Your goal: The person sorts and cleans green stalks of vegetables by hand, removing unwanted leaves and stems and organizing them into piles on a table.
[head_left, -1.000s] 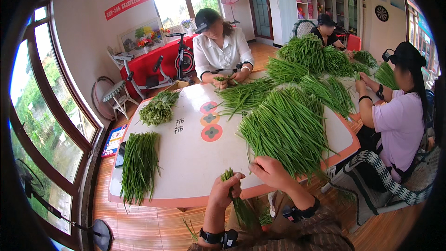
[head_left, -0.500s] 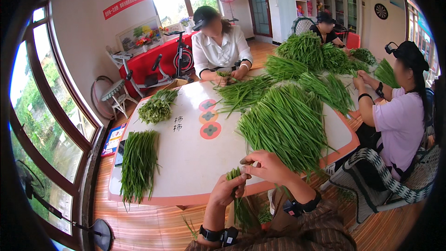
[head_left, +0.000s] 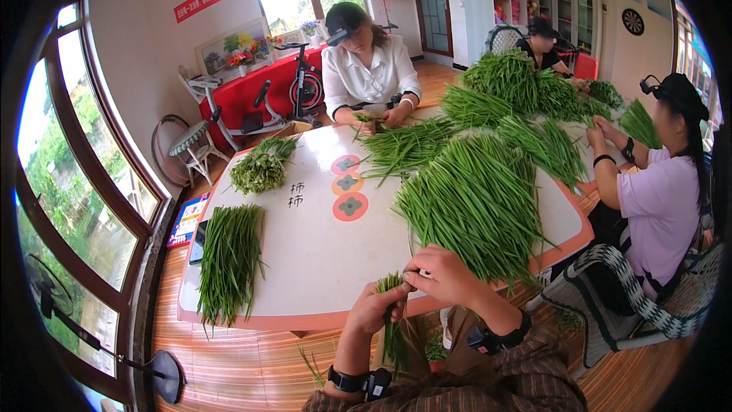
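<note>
My left hand (head_left: 374,307) is closed round a small bunch of long green chives (head_left: 394,347) at the table's near edge. The bunch stands roughly upright, tips hanging toward my lap. Beside its top, my right hand (head_left: 441,275) has thumb and fingers pinched together, touching the left hand's fingertips. Whatever lies in that pinch is too small to make out. Just beyond my right hand spreads a large pile of chives (head_left: 476,206). A neat bundle of chives (head_left: 231,255) lies at the table's left edge.
The white table (head_left: 313,259) has an orange border. A paler bundle (head_left: 263,168) lies at its far left, a dark phone (head_left: 198,243) at its left edge. Three people sit around it, handling greens. A woven chair (head_left: 610,297) stands right; a fan (head_left: 164,374) is on the floor left.
My right hand's fingers, spread before, have come together in a pinch at the bunch's top. My left hand keeps its hold. The view has shifted slightly.
</note>
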A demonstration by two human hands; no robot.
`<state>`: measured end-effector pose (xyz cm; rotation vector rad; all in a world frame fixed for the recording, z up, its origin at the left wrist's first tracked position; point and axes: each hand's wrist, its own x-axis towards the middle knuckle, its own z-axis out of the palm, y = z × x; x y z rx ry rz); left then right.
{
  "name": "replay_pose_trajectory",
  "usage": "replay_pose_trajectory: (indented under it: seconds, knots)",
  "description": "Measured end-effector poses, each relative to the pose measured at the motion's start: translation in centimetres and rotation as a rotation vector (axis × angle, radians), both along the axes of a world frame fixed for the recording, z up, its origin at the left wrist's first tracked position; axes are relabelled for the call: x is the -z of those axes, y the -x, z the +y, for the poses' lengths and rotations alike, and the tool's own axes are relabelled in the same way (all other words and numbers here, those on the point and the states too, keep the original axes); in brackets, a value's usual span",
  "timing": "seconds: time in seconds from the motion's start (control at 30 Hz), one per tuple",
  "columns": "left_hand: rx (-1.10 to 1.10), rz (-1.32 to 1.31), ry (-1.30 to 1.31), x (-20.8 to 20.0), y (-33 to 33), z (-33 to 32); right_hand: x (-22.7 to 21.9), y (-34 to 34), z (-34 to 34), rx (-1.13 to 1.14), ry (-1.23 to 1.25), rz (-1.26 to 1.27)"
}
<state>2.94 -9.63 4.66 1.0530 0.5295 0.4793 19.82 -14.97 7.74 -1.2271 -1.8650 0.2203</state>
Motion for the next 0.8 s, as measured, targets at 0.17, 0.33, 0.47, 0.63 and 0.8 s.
replay_pose_trajectory:
  seconds: [0.17, 0.33, 0.47, 0.63, 0.8]
  knots:
    - [-0.087, 0.001, -0.045, 0.2, -0.2, -0.1, 0.0, 0.3, -0.3, 0.04, 0.001, -0.023]
    - [-0.128, 0.043, -0.119, 0.1, -0.4, -0.3, 1.0, 0.6, -0.2, 0.078, -0.009, -0.016]
    - [-0.235, 0.167, -0.279, -0.4, -0.4, -0.6, 2.0, 1.0, 0.6, 0.329, -0.227, -0.17]
    - [-0.22, 0.12, -0.181, -1.3, 0.4, -0.7, 1.2, -0.7, -0.4, 0.383, -0.2, -0.063]
    - [-0.223, -0.016, 0.001, -0.5, 0.4, -0.2, 0.3, -1.9, -3.0, -0.026, 0.517, 0.139]
